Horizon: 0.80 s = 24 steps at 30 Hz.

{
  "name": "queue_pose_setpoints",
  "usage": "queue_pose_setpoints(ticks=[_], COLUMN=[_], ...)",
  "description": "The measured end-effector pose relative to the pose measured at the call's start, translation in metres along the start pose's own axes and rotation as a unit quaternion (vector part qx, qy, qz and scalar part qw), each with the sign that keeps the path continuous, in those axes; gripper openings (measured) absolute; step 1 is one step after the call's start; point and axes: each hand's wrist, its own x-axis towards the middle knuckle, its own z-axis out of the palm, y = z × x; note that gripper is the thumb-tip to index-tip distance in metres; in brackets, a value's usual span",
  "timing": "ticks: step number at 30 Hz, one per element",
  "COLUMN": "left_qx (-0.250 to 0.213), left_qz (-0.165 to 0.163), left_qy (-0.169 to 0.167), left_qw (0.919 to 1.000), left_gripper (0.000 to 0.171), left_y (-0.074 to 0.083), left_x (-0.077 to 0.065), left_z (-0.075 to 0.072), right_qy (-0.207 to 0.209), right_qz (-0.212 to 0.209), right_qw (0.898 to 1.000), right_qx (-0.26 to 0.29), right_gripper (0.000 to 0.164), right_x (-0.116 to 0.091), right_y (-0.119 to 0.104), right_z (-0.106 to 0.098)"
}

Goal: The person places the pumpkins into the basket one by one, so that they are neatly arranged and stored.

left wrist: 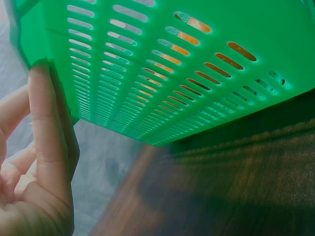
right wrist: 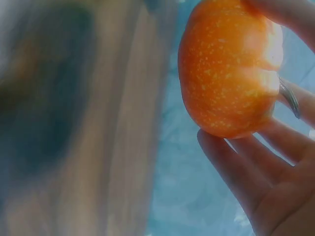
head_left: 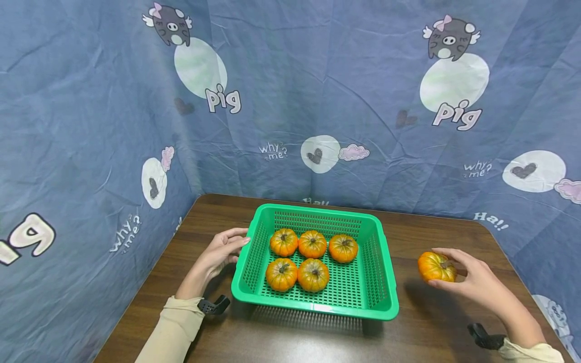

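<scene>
A small orange pumpkin (head_left: 437, 267) is held in my right hand (head_left: 472, 277), thumb and fingers at its sides, above the table right of the basket. In the right wrist view the pumpkin (right wrist: 229, 69) shows its speckled orange skin, with a curved stem toward the palm. My left hand (head_left: 222, 254) touches the left rim of a green plastic basket (head_left: 317, 308), its fingers fairly straight. Up close in the left wrist view, a finger of the left hand (left wrist: 49, 137) lies against the basket's outer side below the rim. Several similar pumpkins (head_left: 313, 275) sit inside in two rows.
The brown wooden table (head_left: 436, 322) carries the basket. Blue cloth (head_left: 281, 75) printed with pigs and hearts hangs behind and at the sides. The basket's slotted floor (head_left: 347, 292) shows at its right end. Dark bands (head_left: 213, 305) are on both wrists.
</scene>
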Motion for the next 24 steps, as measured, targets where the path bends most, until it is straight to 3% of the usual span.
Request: queue_pose_setpoints(ticks=[13, 24], left_qx=[0.005, 0.005], left_qz=[-0.001, -0.001], left_qy=[0.006, 0.006], left_qw=[1.0000, 1.0000], left_gripper=[0.053, 0.054], left_y=[0.000, 0.000], left_x=[0.001, 0.001], left_z=[0.001, 0.001], right_qy=[-0.022, -0.055], right_qz=[-0.091, -0.117], right_qw=[0.995, 0.991], right_qx=[-0.024, -0.019], right_gripper=[0.068, 0.067], right_x=[0.035, 0.057], right_y=[-0.035, -0.062], right_z=[0.009, 0.013])
